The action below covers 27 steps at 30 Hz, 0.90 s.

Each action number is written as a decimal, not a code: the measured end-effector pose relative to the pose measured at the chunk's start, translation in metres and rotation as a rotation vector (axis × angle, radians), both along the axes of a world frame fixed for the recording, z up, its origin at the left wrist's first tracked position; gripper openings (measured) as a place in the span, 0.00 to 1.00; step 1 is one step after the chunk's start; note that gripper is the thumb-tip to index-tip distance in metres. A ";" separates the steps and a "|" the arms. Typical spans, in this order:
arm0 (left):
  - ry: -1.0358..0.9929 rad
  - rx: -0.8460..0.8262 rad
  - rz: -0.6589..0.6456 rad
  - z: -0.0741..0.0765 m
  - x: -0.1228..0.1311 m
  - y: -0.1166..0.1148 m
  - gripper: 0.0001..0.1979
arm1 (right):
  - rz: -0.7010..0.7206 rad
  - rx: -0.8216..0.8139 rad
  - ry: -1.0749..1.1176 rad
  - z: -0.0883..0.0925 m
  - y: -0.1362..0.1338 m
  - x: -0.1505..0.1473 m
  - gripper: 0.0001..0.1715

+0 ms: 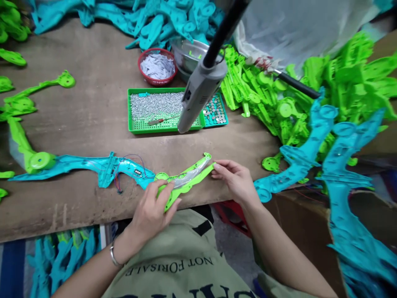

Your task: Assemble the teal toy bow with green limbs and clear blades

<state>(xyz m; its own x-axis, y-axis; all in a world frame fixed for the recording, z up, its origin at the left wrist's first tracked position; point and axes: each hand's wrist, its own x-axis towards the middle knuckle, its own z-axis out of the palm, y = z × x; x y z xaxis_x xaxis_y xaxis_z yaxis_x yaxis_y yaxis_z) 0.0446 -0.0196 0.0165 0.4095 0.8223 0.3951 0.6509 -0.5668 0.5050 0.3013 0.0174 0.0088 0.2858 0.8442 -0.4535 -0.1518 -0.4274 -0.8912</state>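
A long toy bow body lies along the table's near edge: a teal middle part (pixel 93 166) with red and blue wires, and a green limb (pixel 189 177) with a clear strip at its right end. My left hand (pixel 154 209) grips the lower end of the green limb, fingers and thumb closed around it. My right hand (pixel 236 179) pinches the limb's far tip between fingertips. Another green limb (pixel 27 155) sits at the bow's left end.
A grey powered screwdriver (pixel 201 89) hangs over a green tray of screws (pixel 155 108). Behind are a red basket (pixel 157 66) and a metal bowl (pixel 186 56). Green parts (pixel 310 91) and teal parts (pixel 338 165) pile up at the right; more teal parts (pixel 149 18) lie at the back.
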 end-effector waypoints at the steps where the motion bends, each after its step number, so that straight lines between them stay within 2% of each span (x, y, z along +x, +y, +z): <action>1: 0.021 0.007 0.010 -0.001 0.002 0.004 0.20 | 0.006 0.007 -0.015 -0.001 0.004 0.002 0.24; 6: 0.060 0.029 0.037 -0.010 0.008 0.018 0.16 | 0.026 0.039 -0.057 -0.004 0.025 0.005 0.19; 14: 0.024 -0.032 0.079 -0.026 0.008 0.020 0.17 | 0.101 0.027 -0.086 -0.010 0.038 0.005 0.14; 27: 0.108 -0.038 0.045 -0.023 0.006 0.024 0.16 | 0.129 -0.014 -0.075 -0.007 0.044 0.006 0.16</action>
<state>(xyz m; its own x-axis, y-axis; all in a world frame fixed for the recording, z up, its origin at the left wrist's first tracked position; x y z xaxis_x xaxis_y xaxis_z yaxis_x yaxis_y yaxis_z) 0.0506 0.0048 -0.0062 0.4104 0.8544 0.3187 0.7268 -0.5175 0.4516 0.3075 0.0614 0.0014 0.2089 0.8699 -0.4467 -0.0283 -0.4512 -0.8920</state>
